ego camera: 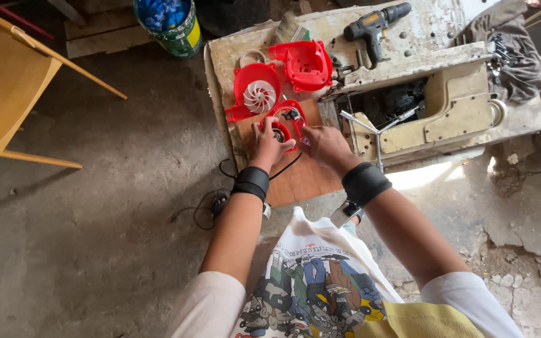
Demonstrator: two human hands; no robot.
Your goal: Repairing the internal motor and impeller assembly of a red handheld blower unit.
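Observation:
My left hand (267,145) and my right hand (324,144) both rest on a small red motor housing (288,120) with wiring, lying on a brown board (302,178). The left hand grips its near left side; the right hand's fingers touch its right edge. Behind it lie a red casing half with a white fan wheel (257,92) and a hollow red casing shell (303,64). A black cord (283,169) runs from the housing toward me, between my wrists. Both wrists wear black bands.
A dark cordless drill (374,26) lies on a worn beige machine base (455,103). A metal cross wrench (376,131) leans beside it. A green bucket (171,25) stands behind, a yellow wooden chair (10,87) at left, grey cloth (515,56) at right.

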